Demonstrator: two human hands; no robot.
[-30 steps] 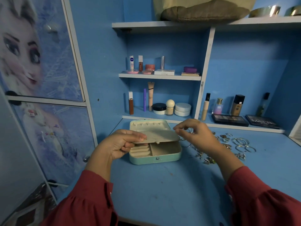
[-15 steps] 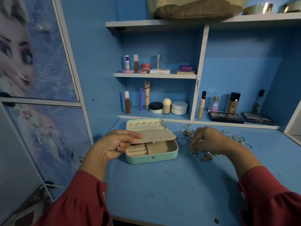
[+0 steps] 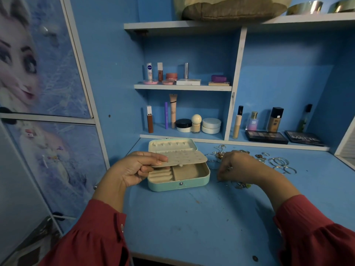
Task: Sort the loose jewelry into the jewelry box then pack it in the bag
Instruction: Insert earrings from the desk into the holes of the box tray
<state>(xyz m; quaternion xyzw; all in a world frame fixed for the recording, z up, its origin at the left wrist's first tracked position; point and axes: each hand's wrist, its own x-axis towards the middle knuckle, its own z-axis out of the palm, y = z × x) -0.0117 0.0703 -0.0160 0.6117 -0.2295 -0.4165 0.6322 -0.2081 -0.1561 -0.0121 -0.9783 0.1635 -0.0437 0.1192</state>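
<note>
The perforated insert (image 3: 184, 159) is pinched above the jewelry box (image 3: 179, 182) by the left hand (image 3: 134, 170). At three o'clock, loose jewelry (image 3: 240, 184) is reached by the right hand (image 3: 240, 167), its fingers' state untellable. One piece must next be picked.

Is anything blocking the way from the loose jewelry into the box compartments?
Partly. The left hand holds the perforated earring panel raised over the jewelry box, covering the rear. The front compartments show open. The right hand is over the loose jewelry.

Matt mint jewelry box (image 3: 178, 184); shiny metal bangles (image 3: 280, 163); scuffed painted desk (image 3: 192, 217)
</note>
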